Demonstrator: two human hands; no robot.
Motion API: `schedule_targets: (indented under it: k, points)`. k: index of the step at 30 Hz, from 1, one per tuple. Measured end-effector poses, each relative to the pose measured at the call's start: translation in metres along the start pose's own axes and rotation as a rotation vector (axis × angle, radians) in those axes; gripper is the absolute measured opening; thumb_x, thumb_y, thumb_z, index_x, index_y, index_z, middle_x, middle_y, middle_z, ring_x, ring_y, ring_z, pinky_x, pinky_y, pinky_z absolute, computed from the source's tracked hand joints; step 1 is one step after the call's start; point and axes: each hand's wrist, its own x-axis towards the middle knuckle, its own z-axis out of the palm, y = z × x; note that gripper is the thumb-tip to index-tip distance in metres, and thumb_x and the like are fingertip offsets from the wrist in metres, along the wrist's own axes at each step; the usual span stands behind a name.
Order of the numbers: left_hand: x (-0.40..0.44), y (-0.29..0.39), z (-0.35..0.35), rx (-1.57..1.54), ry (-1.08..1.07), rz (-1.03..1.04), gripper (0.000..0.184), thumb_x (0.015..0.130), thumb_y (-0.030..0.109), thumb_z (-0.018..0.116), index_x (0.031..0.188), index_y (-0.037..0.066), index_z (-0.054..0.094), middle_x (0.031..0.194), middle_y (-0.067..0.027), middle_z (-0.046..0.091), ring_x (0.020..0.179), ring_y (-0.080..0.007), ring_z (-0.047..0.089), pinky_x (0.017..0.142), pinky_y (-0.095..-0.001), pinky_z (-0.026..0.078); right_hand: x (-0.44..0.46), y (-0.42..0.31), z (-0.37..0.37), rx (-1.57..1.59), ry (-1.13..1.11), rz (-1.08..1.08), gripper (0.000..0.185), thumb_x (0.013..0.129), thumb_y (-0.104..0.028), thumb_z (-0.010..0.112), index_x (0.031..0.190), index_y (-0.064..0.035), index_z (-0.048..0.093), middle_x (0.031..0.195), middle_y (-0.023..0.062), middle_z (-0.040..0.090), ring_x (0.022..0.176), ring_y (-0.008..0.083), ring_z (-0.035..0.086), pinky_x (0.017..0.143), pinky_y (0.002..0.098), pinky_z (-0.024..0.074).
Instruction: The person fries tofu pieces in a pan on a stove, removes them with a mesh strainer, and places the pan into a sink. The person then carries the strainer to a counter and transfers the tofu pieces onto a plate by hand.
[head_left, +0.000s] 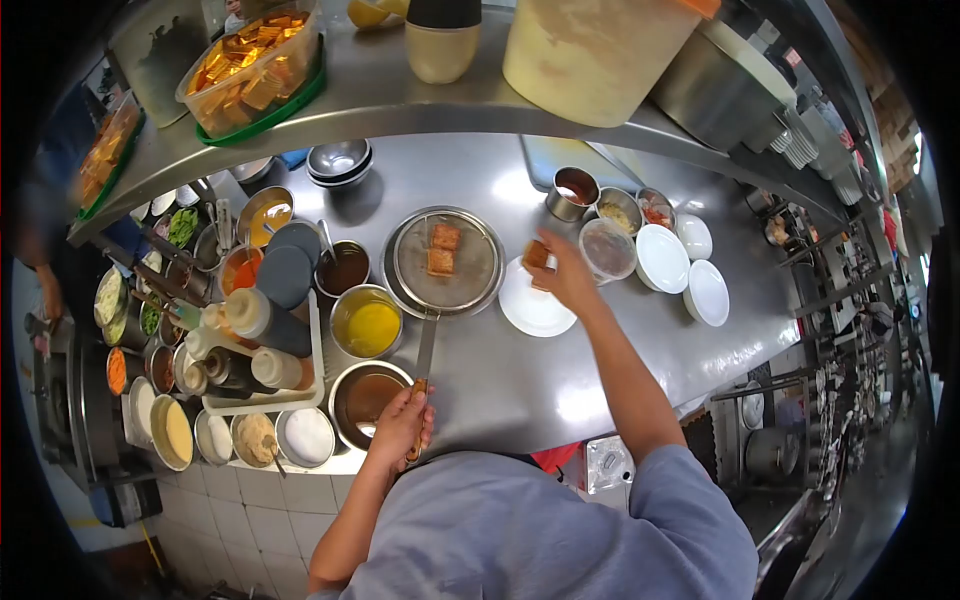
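My left hand (402, 428) is wrapped round the wooden handle of a flat metal spatula (426, 345), its blade pointing up toward a round mesh strainer (468, 262). Two browned square pieces (441, 262) lie on the mesh, one above the other. To the right, my right hand (562, 268) pinches another browned piece (536, 254) over a white plate (538, 312). Part of a further brown piece shows under my fingers at the plate, mostly hidden.
Bowls of sauces, a yellow liquid bowl (367, 322) and a tray of squeeze bottles (318, 385) stand left. More white plates (662, 258) and small pots (572, 194) are at right. A metal shelf (400, 112) crosses above, carrying tubs.
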Motion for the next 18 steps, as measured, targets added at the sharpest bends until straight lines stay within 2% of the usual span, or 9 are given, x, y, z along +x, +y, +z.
schedule_targets:
  k: [3, 7, 9, 12, 15, 18]
  points:
    - [0.0, 0.0, 0.003, -0.019, 0.009, -0.01, 0.024, 0.094, 0.024, 0.042, 0.109, 0.006, 0.047, 0.068, -0.0017, 0.047, 0.047, -0.0093, 0.043, 0.041, -0.0227, 0.036, -0.031, 0.051, -0.024, -0.191, -0.065, 0.102, 0.057, 0.068, -0.019, 0.072, 0.118, -0.0063, 0.049, 0.108, 0.0177, 0.055, 0.101, 0.0345, 0.052, 0.087, 0.0414, 0.0422]
    - [0.001, 0.003, 0.006, -0.029, 0.009, -0.028, 0.025, 0.095, 0.024, 0.042, 0.11, 0.005, 0.047, 0.067, -0.0019, 0.047, 0.047, -0.0096, 0.043, 0.04, -0.0227, 0.036, -0.057, 0.074, -0.026, -0.336, -0.084, 0.193, 0.056, 0.067, -0.02, 0.073, 0.117, -0.0067, 0.05, 0.108, 0.0171, 0.056, 0.101, 0.0337, 0.052, 0.086, 0.0418, 0.0428]
    - [0.001, 0.002, 0.007, -0.023, 0.006, -0.011, 0.025, 0.095, 0.024, 0.041, 0.11, 0.005, 0.047, 0.067, -0.0019, 0.046, 0.046, -0.0096, 0.043, 0.04, -0.0226, 0.036, -0.062, 0.082, -0.016, -0.368, -0.145, 0.233, 0.056, 0.067, -0.016, 0.072, 0.117, -0.0052, 0.05, 0.11, 0.0171, 0.055, 0.101, 0.0334, 0.052, 0.089, 0.0406, 0.0405]
    - [0.0, 0.002, 0.007, -0.019, 0.024, -0.01, 0.026, 0.095, 0.024, 0.041, 0.111, 0.004, 0.047, 0.067, -0.0019, 0.046, 0.045, -0.0096, 0.043, 0.04, -0.0226, 0.037, -0.066, 0.093, -0.001, -0.432, -0.122, 0.175, 0.055, 0.066, -0.017, 0.072, 0.116, -0.0082, 0.051, 0.101, 0.0133, 0.057, 0.098, 0.0314, 0.053, 0.086, 0.0402, 0.0431]
    - [-0.001, 0.002, 0.008, -0.006, 0.041, -0.01, 0.026, 0.095, 0.024, 0.042, 0.111, 0.005, 0.047, 0.067, -0.0019, 0.046, 0.045, -0.0095, 0.043, 0.04, -0.0223, 0.037, -0.064, 0.1, 0.006, -0.426, -0.102, 0.087, 0.053, 0.066, -0.014, 0.071, 0.115, -0.0077, 0.051, 0.101, 0.0116, 0.057, 0.099, 0.0309, 0.052, 0.086, 0.0391, 0.0432]
    - [-0.002, 0.001, 0.009, -0.013, 0.035, -0.003, 0.026, 0.095, 0.024, 0.042, 0.111, 0.005, 0.047, 0.067, -0.002, 0.047, 0.045, -0.0095, 0.043, 0.04, -0.0223, 0.037, -0.06, 0.093, 0.007, -0.388, -0.101, 0.132, 0.054, 0.067, -0.01, 0.07, 0.117, -0.0068, 0.05, 0.105, 0.0119, 0.055, 0.102, 0.0307, 0.05, 0.09, 0.0383, 0.04]
